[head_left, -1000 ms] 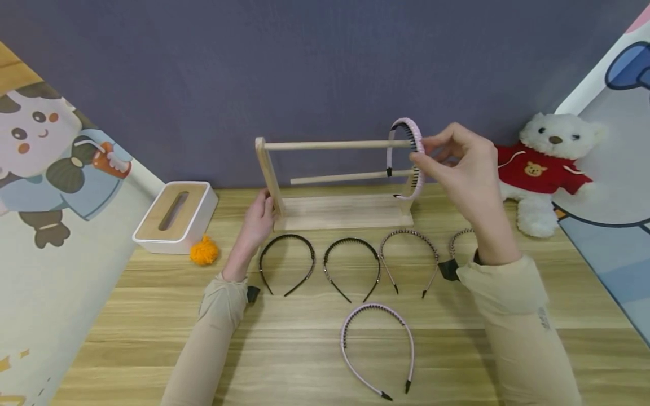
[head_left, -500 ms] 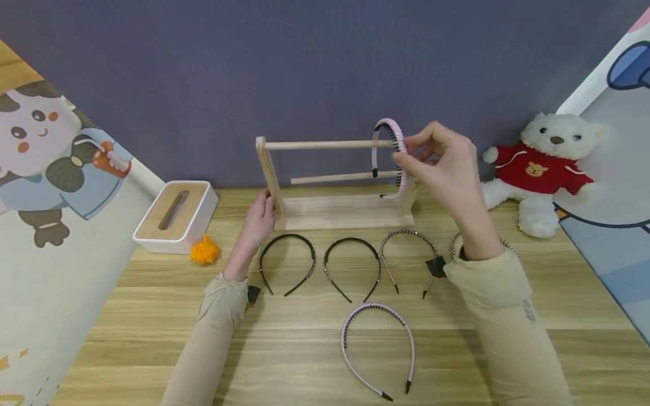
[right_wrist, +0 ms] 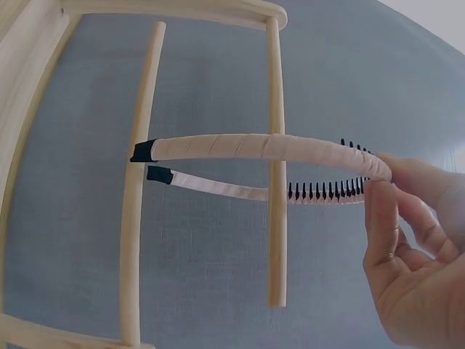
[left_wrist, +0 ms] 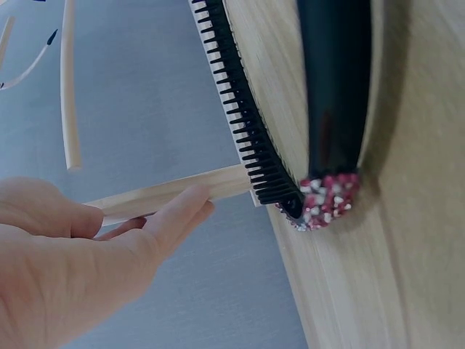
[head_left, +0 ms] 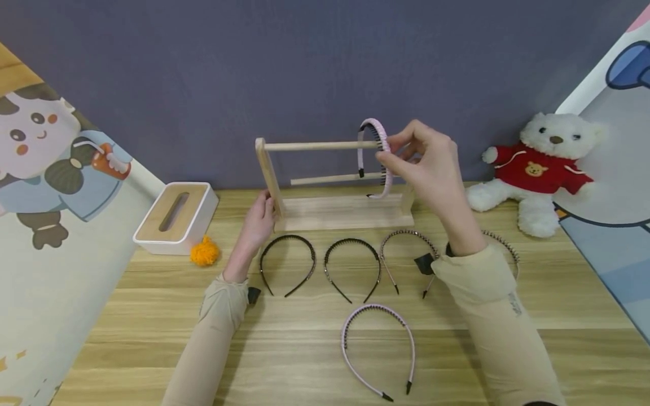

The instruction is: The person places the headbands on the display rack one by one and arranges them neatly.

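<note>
My right hand (head_left: 429,163) pinches a pale pink toothed headband (head_left: 389,177) by its curved top, between thumb and fingers. In the right wrist view the headband (right_wrist: 218,147) straddles the upper rod (right_wrist: 277,240) of a wooden rack, its black-tipped ends reaching the lower rod (right_wrist: 134,218). My left hand (head_left: 258,223) grips the left post of the wooden rack (head_left: 345,213), with thumb and fingers on opposite sides in the left wrist view. Just in front of that hand lies a black headband (head_left: 288,236); pink and clear stones show on the headband (left_wrist: 330,200) close up.
Another black headband (head_left: 352,240) and two beaded ones lie in a row, the rightmost (head_left: 503,241) partly behind my right wrist. Nearer lies a second pink headband (head_left: 376,306). A tissue box (head_left: 152,228) and orange pompom (head_left: 205,251) stand left; a teddy bear (head_left: 545,169) sits right.
My right hand has slid the pink headband leftward along the upper rod, from near its right end. My left hand and the rack have stayed put.
</note>
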### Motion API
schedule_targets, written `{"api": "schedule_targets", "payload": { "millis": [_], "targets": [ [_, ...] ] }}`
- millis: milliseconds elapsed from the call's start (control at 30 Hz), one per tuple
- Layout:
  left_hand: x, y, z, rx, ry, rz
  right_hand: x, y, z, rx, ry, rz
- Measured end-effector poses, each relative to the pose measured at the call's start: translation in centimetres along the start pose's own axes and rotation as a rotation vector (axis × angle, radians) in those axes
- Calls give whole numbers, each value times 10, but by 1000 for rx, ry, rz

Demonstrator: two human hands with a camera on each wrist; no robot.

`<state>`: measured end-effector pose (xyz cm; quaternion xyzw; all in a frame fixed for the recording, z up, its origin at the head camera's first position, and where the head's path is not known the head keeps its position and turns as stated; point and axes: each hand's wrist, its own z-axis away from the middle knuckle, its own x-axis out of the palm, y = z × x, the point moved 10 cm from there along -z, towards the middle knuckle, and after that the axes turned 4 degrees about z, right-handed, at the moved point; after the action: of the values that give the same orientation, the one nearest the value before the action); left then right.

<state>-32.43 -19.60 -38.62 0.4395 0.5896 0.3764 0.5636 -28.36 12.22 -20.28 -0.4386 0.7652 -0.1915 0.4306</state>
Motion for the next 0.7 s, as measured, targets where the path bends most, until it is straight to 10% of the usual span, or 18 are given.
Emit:
{"api": "schedule_targets", "payload": {
  "millis": [700],
  "targets": [
    [0,2,0,24,13,22,28,-12,-15,4,-65,-98]
  ]
}}
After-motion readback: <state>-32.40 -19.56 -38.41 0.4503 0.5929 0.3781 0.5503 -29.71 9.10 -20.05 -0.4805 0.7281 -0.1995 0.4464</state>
